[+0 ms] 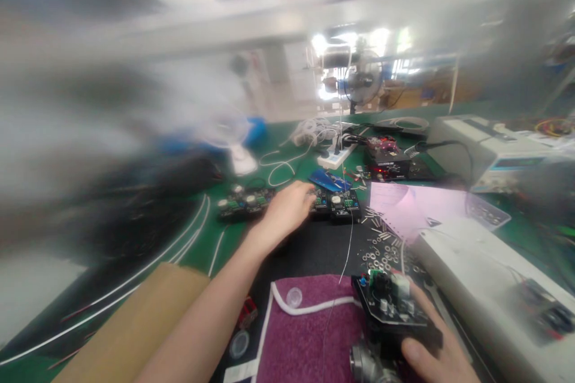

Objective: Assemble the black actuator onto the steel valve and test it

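My right hand [435, 329] is closed round the side of a black housing with a circuit board [395, 296] on top. A round metal fitting [371, 365] sticks out below it, above the purple cloth [305, 335]. My left arm reaches forward to a row of circuit board modules. There my left hand [290, 209] lies over the middle of the row, its fingers curled down at one module [320, 198] and partly hiding it. Another module [344, 206] stands just right of that hand, and more modules [247, 200] lie to its left.
Loose screws and nuts [380, 254] are scattered right of the black mat [327, 245]. Pink paper [413, 203], a white power strip [335, 155] and a black powered box [389, 161] lie beyond. A bench instrument [489, 152] stands at right. Cardboard [148, 323] lies at lower left.
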{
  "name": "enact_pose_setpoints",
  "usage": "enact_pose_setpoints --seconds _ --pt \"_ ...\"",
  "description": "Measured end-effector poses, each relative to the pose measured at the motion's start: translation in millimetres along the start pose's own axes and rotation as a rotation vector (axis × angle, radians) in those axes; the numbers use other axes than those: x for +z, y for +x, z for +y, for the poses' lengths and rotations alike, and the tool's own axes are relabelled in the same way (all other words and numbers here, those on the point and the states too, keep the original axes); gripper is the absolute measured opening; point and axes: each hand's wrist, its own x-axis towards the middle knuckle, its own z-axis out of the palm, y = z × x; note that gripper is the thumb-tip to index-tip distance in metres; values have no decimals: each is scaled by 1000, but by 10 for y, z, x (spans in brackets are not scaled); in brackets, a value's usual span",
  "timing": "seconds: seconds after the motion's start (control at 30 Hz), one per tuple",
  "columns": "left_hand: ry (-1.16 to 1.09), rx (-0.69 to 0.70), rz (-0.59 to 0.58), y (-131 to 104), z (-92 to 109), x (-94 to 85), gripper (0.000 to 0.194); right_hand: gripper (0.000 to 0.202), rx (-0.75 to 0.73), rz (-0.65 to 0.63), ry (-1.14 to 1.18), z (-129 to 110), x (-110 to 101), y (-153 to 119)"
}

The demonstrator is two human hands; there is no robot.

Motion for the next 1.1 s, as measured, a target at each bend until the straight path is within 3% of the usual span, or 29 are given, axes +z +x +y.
enact_pose_setpoints --seconds 0.17,0.37,0.5,0.63,0.77,0.83,0.93,1.1 --pt "25 65 -42 223 100 99 35 106 89 -41 54 -24 11 -35" --pt "-22 161 -128 221 317 149 39 109 175 -49 137 -157 11 -57" --pt "-110 217 -158 -15 425 80 37 105 111 -103 99 -172 -7 -34" --pt "-361 191 -93 -431 630 10 43 105 92 -18 43 -228 22 -37" --pt "-803 59 -405 -773 860 65 71 105 62 -54 22 -359 42 -20" --pt "-918 18 -496 -866 929 122 76 102 21 -71 10 -395 38 -6" --pt "-1014 27 -548 -934 959 183 69 97 -21 -80 -37 -405 26 -3" --pt "-1116 118 -576 -971 949 224 82 99 -64 -76 -70 -386 32 3"
